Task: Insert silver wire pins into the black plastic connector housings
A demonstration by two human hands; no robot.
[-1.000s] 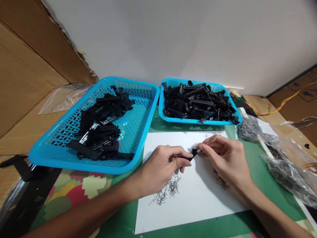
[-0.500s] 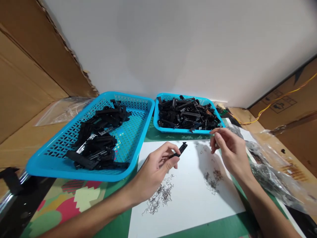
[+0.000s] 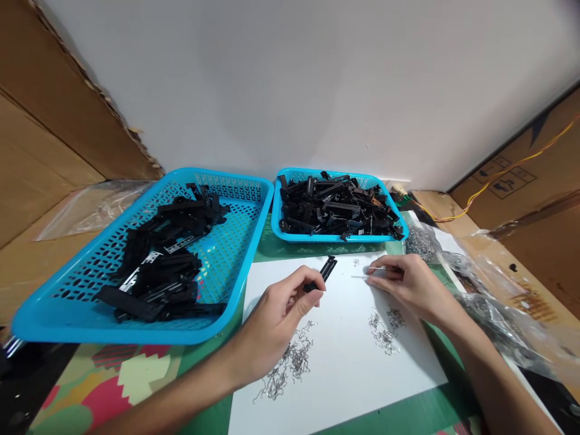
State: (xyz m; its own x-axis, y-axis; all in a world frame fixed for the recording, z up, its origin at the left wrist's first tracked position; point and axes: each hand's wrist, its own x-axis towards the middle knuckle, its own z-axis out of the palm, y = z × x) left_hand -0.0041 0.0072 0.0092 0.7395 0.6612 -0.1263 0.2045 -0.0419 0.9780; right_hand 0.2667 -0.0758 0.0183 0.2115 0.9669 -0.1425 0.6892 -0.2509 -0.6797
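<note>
My left hand point(image 3: 283, 314) is closed on a slim black plastic part point(image 3: 327, 270), whose slotted far end sticks out past the fingertips. Below that hand, a heap of small bent wire springs point(image 3: 296, 359) lies on the white sheet point(image 3: 339, 374). My right hand point(image 3: 403, 281) rests low over the sheet's far right, thumb and fingers pinched around a thin silvery metal piece point(image 3: 378, 268), its exact kind unclear. Several tiny wire pieces point(image 3: 356, 263) lie just left of those fingertips. A second group of small springs point(image 3: 385, 329) sits nearer me.
On the left stands a large blue basket point(image 3: 247, 266) with black plastic parts; a smaller blue basket point(image 3: 335, 238), heaped with similar parts, is behind the sheet. Plastic bags point(image 3: 493, 320) lie at the right. A yellow cable point(image 3: 473, 202) runs by the cardboard point(image 3: 512, 175).
My right hand has come down and slightly left to the sheet, its fingers now pinched near the tiny wire pieces. My left hand still holds the black part. The view has shifted slightly.
</note>
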